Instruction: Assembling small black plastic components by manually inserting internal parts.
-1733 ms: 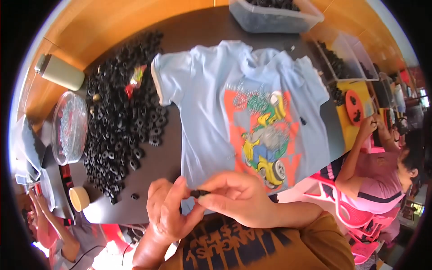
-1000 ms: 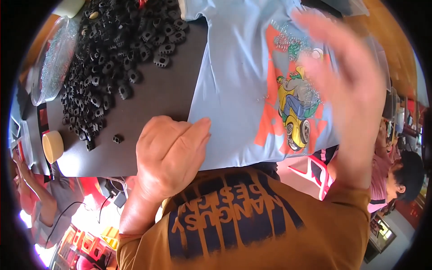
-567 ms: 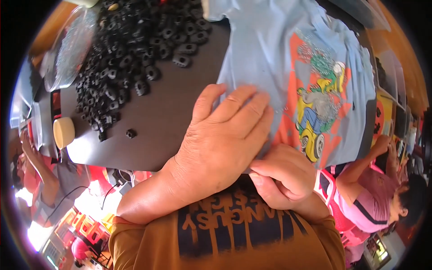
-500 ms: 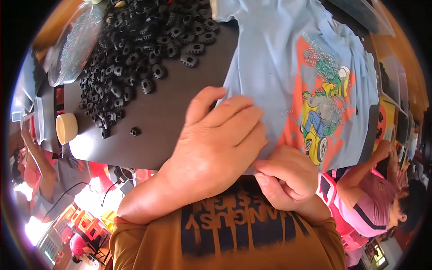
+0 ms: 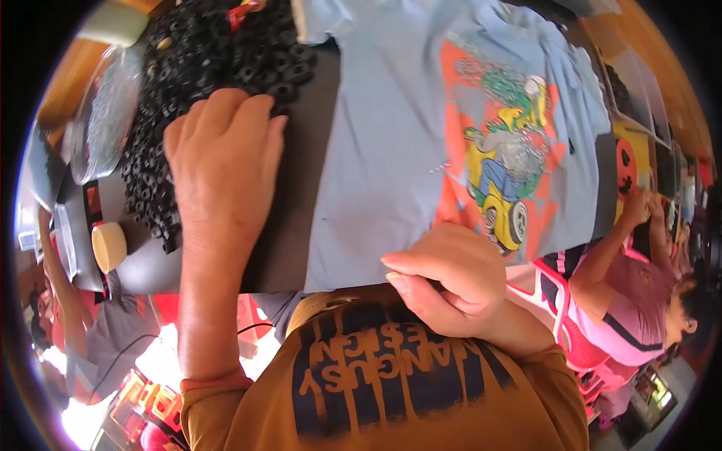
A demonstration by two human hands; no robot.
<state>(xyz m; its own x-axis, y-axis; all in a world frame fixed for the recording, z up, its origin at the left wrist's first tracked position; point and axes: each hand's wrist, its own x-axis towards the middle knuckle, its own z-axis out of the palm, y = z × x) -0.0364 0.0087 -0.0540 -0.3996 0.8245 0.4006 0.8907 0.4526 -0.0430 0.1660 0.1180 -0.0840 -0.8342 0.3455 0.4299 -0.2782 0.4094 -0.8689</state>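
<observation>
While the right hand (image 5: 454,276) is curling, contents unclear, the nearer left hand (image 5: 222,154), grip hidden, is overlapping black pieces (image 5: 148,167).

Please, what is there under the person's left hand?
Small black plastic-looking pieces, heaped on the dark tabletop, show beyond and beside the left hand. Whatever lies directly underneath it is covered, so I cannot tell.

I see left hand (image 5: 224,161) at pile of black parts (image 5: 147,177) — right hand (image 5: 455,278) curled above near part of blue T-shirt (image 5: 380,161), palm hidden.
</observation>
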